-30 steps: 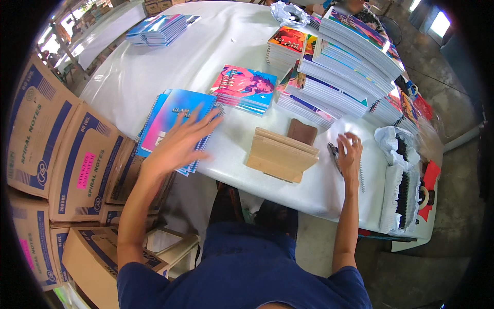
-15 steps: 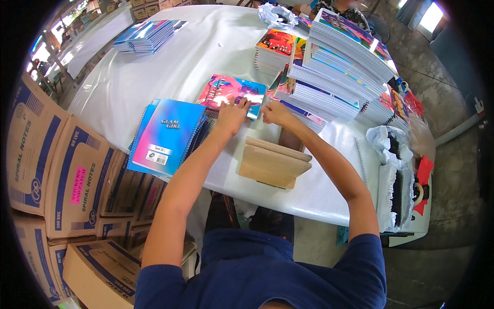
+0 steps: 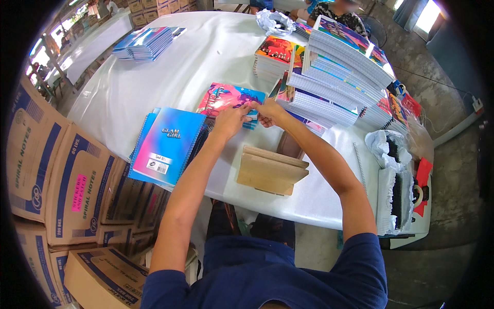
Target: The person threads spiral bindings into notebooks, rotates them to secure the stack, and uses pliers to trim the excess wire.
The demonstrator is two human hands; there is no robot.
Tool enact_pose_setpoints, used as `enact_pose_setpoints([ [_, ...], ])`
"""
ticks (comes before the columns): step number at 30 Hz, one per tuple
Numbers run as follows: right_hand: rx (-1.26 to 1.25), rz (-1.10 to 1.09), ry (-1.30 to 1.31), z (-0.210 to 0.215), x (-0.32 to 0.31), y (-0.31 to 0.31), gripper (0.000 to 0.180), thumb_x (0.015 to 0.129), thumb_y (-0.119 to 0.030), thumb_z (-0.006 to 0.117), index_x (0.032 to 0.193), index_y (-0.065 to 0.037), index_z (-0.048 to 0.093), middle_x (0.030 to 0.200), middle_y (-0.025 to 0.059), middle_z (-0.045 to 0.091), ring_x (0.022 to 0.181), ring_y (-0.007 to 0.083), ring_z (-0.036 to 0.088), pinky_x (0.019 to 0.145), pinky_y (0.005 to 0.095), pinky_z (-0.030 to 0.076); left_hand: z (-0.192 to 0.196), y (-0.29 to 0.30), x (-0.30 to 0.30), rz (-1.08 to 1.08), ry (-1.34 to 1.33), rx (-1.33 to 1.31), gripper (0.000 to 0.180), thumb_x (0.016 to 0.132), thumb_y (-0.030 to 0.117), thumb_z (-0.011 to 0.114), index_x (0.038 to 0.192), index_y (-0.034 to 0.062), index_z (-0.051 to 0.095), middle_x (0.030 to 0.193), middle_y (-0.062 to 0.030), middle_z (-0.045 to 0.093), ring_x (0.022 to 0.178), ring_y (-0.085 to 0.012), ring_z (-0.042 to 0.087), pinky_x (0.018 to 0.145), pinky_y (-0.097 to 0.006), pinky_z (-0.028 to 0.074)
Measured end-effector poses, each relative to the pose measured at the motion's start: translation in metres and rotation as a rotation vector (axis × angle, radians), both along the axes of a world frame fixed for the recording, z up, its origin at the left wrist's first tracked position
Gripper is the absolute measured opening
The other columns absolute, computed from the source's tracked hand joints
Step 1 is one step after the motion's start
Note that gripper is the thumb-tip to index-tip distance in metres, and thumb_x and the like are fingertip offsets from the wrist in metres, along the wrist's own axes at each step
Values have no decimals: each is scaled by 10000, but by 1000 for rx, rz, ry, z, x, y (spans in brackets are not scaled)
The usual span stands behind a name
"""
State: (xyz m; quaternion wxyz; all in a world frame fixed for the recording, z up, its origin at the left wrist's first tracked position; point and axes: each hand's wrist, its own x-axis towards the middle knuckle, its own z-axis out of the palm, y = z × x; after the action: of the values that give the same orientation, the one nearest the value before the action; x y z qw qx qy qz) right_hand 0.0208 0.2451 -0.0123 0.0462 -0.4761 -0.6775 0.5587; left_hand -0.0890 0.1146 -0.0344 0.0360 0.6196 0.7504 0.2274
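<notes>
My left hand [image 3: 230,120] and my right hand [image 3: 269,112] meet over a small pile of pink and blue notebooks [image 3: 226,98] in the middle of the white table [image 3: 170,77]. Both hands pinch the near edge of the top notebook. To the left lies a stack of blue and pink spiral notebooks [image 3: 165,145] at the table's front edge. A tan wooden wedge-shaped block [image 3: 270,171] sits just in front of my forearms.
Tall slanted stacks of notebooks [image 3: 339,72] rise at the right. Another blue pile [image 3: 146,43] lies far left. Black spiral wires in white wrapping [image 3: 393,195] sit at the right edge. Cardboard boxes [image 3: 56,175] stand on the floor at left. A person sits across the table.
My left hand left the blue stack and my right hand left the table's right side. Both came together on the pink notebooks in the middle.
</notes>
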Motion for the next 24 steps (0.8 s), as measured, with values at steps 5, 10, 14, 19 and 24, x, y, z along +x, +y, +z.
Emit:
enact_pose_setpoints([
  [5, 193, 96, -118, 11, 2, -13, 605, 876, -506, 627, 749, 82, 562, 614, 191, 595, 544, 271, 638, 469, 413, 557, 14, -7, -2, 11, -109, -34, 413, 862, 238, 647, 1272, 241, 595, 1136, -127, 660, 974, -349, 640, 859, -428, 502],
  [10, -313, -67, 517, -1, 1, -7, 495, 847, -387, 711, 734, 74, 572, 686, 206, 618, 683, 267, 674, 535, 437, 585, 4, 0, -9, -78, -216, 119, 401, 856, 298, 656, 1230, 157, 623, 1086, -165, 664, 994, -347, 636, 824, -440, 506],
  [14, 202, -25, 462, 8, 5, 5, 294, 789, -173, 757, 771, 57, 575, 664, 195, 599, 652, 238, 634, 548, 405, 541, 17, 5, -14, -92, -413, 306, 586, 865, 322, 658, 1326, 0, 491, 1282, -245, 539, 1218, -355, 508, 1000, -409, 405],
  [19, 971, 48, 422, 88, 52, -55, 233, 802, -62, 724, 975, 24, 595, 699, 115, 590, 635, 123, 526, 572, 307, 430, 58, -10, -16, 374, -355, 788, 846, 878, 327, 663, 1485, -4, 175, 1488, -329, 206, 1401, -447, 163, 1147, -455, 178],
  [24, 762, -138, 762, 88, 177, -112, 180, 892, -80, 666, 1039, 9, 610, 882, 47, 671, 750, 78, 581, 630, 268, 459, 115, -61, 29, -281, -1214, 536, 569, 905, 294, 662, 1332, -16, 448, 1182, -114, 596, 1026, -172, 581, 914, -333, 451],
])
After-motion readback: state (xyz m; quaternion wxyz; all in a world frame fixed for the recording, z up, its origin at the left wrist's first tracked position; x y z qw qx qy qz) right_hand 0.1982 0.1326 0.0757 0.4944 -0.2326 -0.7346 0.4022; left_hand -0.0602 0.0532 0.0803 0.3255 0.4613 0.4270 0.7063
